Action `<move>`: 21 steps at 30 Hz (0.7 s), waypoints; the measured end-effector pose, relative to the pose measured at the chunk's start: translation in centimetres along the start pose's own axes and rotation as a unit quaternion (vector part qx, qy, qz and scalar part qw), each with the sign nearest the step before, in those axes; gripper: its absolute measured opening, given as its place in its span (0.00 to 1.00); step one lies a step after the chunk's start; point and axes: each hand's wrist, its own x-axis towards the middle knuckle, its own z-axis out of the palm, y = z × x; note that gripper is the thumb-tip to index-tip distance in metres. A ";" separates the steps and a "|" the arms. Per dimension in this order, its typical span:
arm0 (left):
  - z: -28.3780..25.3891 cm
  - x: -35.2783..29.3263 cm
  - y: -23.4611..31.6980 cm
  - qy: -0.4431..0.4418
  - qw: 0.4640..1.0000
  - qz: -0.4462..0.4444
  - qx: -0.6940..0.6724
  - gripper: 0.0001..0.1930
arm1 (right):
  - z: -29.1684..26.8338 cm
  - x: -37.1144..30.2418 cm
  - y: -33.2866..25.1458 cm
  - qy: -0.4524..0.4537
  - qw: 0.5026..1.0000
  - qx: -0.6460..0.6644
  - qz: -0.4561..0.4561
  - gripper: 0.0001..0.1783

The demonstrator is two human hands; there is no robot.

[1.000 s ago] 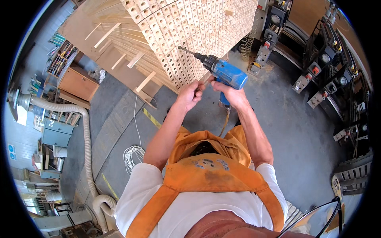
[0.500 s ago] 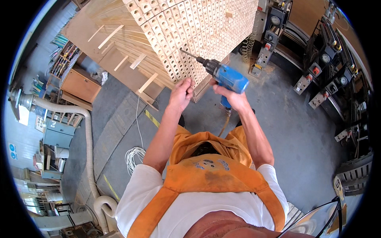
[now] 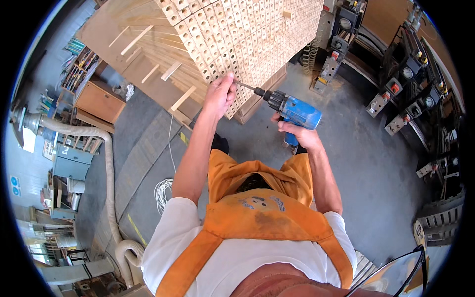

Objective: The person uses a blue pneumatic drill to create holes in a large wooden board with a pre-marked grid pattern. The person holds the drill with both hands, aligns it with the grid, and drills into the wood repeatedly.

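Observation:
My right hand (image 3: 303,134) is closed round the handle of a blue drill (image 3: 302,112), whose long thin bit (image 3: 246,85) points left toward the wooden blocks. My left hand (image 3: 219,97) is closed in a pinch beside the tip of the bit. Whether the fingertips touch the bit or hold something small is hidden. Just beyond both hands stands a large stack of pale wooden blocks (image 3: 217,34) with rows of round holes. Several holes near my left hand look dark.
Loose wooden strips (image 3: 184,98) stick out over brown boards left of the stack. A white cable (image 3: 162,193) lies coiled on the grey floor. A ribbed hose (image 3: 110,173) runs along the left. Machinery with gauges (image 3: 405,74) stands at right. A small wood piece (image 3: 287,15) sits on the blocks.
The drill has moved right and slightly nearer me, its bit away from the block holes. My left hand has risen and moved slightly left, its fingertips now by the bit's tip.

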 end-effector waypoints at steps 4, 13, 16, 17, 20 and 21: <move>0.8 1.5 0.7 0.019 0.987 0.053 -0.152 0.15 | 2.7 1.8 0.2 0.037 0.999 0.023 -0.014 0.14; 1.3 0.3 -1.0 0.035 0.989 -0.007 -0.145 0.09 | 4.8 4.3 -1.0 0.046 0.997 -0.038 -0.053 0.11; -0.9 -0.1 -5.7 -0.023 0.990 -0.093 -0.106 0.09 | 5.5 4.1 -1.9 0.048 0.996 -0.042 -0.058 0.10; -1.0 -0.8 -7.1 -0.021 0.985 -0.121 -0.118 0.09 | 5.6 4.0 -2.1 0.049 0.996 -0.039 -0.057 0.10; -0.1 -2.5 -8.7 -0.006 0.979 -0.165 -0.124 0.13 | 5.2 4.1 -1.9 0.043 0.998 -0.017 -0.036 0.10; 0.0 -3.1 -8.8 0.003 0.978 -0.172 -0.120 0.16 | 5.2 4.2 -1.7 0.045 0.998 -0.024 -0.044 0.10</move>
